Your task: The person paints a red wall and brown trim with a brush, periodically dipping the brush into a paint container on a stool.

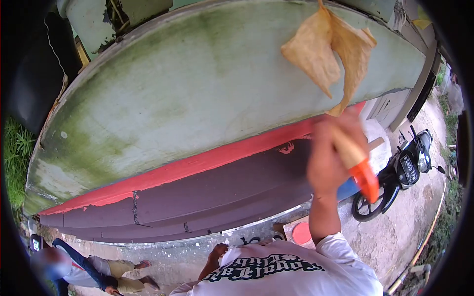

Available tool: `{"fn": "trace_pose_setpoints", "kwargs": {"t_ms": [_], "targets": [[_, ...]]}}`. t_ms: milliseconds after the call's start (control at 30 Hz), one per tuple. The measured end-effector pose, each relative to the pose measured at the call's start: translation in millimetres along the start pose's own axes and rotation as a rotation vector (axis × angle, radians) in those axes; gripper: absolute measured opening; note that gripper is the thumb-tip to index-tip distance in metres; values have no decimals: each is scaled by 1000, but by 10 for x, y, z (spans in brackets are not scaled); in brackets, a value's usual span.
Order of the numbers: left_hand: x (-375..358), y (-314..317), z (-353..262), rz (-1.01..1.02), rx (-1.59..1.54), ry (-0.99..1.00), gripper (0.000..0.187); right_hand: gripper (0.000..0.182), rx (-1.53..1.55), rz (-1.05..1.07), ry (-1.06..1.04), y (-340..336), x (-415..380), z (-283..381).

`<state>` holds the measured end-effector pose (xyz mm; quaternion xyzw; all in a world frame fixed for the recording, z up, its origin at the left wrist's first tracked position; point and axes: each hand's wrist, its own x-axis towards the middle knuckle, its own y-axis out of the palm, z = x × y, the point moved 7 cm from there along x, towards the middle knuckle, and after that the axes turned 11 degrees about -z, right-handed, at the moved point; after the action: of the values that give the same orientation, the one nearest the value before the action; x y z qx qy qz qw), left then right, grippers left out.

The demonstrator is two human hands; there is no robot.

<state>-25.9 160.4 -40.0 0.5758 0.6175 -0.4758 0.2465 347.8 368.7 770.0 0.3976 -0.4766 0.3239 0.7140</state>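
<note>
My right hand [330,160] is raised in front of the wall, closed around a tool with a tan and orange handle [364,180]. Motion blurs the hand and the tool, and I cannot make out the tool's working end. Just above that hand, a dry brown leaf [316,49] hangs close to the camera. The curved wall has a pale, green-stained upper face [197,84], a coral-red strip [182,167] and dark purple-grey steps [222,185] below. My left hand [217,251] is low beside my white shirt, its fingers partly hidden.
A parked motorcycle [407,167] stands at the right on the concrete ground [345,224]. Another person [94,269] is at the lower left. A round red container top [301,233] shows near my right arm. Green plants [17,158] line the left edge.
</note>
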Motion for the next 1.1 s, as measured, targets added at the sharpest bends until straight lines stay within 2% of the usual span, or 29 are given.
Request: {"fn": "trace_pose_setpoints", "kwargs": {"t_ms": [100,133,200,300,333,400,600,667,800,900,1000,1067,1100], "targets": [[57,19,35,-10,10,5,44,6,-243,-257,69,-414,168,-318],[52,11,49,-37,-13,11,42,4,-381,-259,-21,-495,243,-326],[66,4,36,-19,-37,13,41,4,-442,-296,-39,-569,279,-420],[55,2,-17,-36,-137,0,41,7,-399,-173,-67,-443,183,-422],[50,8,-33,-43,-126,3,41,15,-351,-154,21,-375,126,-391],[30,33,-84,-56,-106,8,42,17,-277,-87,29,-252,74,-183],[-2,91,-106,-69,-58,42,42,23,88,139,23,-78,7,35],[13,88,-94,-64,-55,56,43,17,-51,98,41,-240,92,-108],[-26,149,-5,-57,-53,-4,43,14,-335,-203,1,-681,318,-510],[-73,150,64,-50,-70,-37,43,13,-409,-306,-1,-846,355,-627],[-137,194,97,-49,-134,-46,44,15,-357,-94,-6,-486,210,-519],[-137,214,139,-44,-172,-46,44,19,-282,-30,33,-231,65,-215],[-165,221,171,-46,-173,-47,44,21,-134,-14,34,-140,-27,-127]]}}
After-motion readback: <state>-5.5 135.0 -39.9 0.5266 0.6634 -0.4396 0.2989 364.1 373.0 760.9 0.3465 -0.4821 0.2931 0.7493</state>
